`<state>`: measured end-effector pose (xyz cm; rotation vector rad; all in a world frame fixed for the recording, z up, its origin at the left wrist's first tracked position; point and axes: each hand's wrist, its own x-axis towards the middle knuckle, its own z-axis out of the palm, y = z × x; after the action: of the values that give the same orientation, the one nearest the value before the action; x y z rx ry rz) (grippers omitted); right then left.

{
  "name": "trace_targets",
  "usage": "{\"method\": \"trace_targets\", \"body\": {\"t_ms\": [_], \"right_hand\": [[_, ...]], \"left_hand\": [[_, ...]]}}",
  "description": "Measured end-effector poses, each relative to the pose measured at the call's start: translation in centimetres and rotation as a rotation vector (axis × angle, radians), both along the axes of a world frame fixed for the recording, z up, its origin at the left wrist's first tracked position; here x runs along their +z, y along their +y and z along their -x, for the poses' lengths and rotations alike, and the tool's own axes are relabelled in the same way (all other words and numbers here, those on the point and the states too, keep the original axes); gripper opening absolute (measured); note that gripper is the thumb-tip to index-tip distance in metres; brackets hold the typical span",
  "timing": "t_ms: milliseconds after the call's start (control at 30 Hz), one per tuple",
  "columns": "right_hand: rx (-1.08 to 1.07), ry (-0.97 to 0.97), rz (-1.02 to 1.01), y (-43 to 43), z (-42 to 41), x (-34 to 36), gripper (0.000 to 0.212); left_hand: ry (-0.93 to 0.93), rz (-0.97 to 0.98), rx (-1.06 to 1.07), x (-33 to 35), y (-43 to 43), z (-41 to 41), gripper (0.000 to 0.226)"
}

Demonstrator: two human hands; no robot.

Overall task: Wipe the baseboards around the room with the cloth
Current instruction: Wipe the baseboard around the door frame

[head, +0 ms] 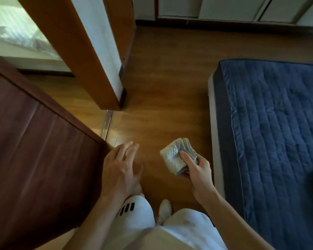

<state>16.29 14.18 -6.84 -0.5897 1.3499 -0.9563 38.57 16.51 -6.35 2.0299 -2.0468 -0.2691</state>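
Wood floor (161, 87) runs ahead. Blue quilted mattress (275, 132) fills right side, its edge near right hand (197, 170). Dark door (34, 150) close on left. Door frame post (90, 60) ahead-left, short dark skirting piece (122, 98) at its foot. Main baseboard (224, 26): dark strip along far wall, long axis left-right, well ahead of both hands, bare floor between. Left hand (121, 170) flat, fingers spread, holding nothing, near door edge. Right hand grips folded cloth (175, 157), thumb on top; likely wiping hand, needs move forward.
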Motion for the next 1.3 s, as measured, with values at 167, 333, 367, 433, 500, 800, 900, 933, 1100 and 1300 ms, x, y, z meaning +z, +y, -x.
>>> {"method": "trace_targets", "body": {"t_ms": [167, 333, 367, 433, 500, 800, 900, 933, 1100, 1300], "right_hand": [[-0.049, 0.003, -0.002, -5.6, -1.1, -0.9, 0.026], [-0.081, 0.000, -0.015, -13.8, -3.4, -1.3, 0.024], [-0.089, 0.000, -0.014, -15.6, -3.9, -1.2, 0.025], [-0.108, -0.004, -0.021, -19.5, -5.1, -0.8, 0.026], [-0.132, -0.005, -0.031, -23.3, -6.4, -0.4, 0.027], [-0.190, 0.000, -0.035, -36.7, -10.9, 0.4, 0.029], [-0.214, -0.011, -0.049, -40.3, -11.2, 0.2, 0.030], [-0.222, -0.017, -0.054, -41.5, -11.1, 0.0, 0.031], [-0.220, -0.035, -0.070, -48.5, -9.8, -1.0, 0.035], [-0.163, -0.009, -0.023, -60.8, -5.3, -1.3, 0.028]], "left_hand": [[0.003, -0.016, -0.033, -1.3, -6.9, -0.5, 0.056], [-0.009, -0.020, -0.076, -2.3, -15.5, -2.7, 0.055], [-0.007, -0.020, -0.087, -2.3, -17.6, -3.3, 0.055], [-0.008, -0.016, -0.108, -2.1, -21.8, -4.8, 0.055], [-0.013, -0.014, -0.129, -1.7, -25.7, -6.1, 0.055], [-0.042, -0.027, -0.184, -0.5, -40.4, -10.2, 0.050], [-0.051, -0.029, -0.191, -0.7, -44.1, -10.4, 0.051], [-0.053, -0.032, -0.191, -0.9, -45.4, -10.3, 0.051], [-0.069, -0.011, -0.167, -2.2, -52.6, -9.1, 0.051], [-0.106, -0.006, -0.082, -2.5, -63.9, -5.6, 0.053]]}}
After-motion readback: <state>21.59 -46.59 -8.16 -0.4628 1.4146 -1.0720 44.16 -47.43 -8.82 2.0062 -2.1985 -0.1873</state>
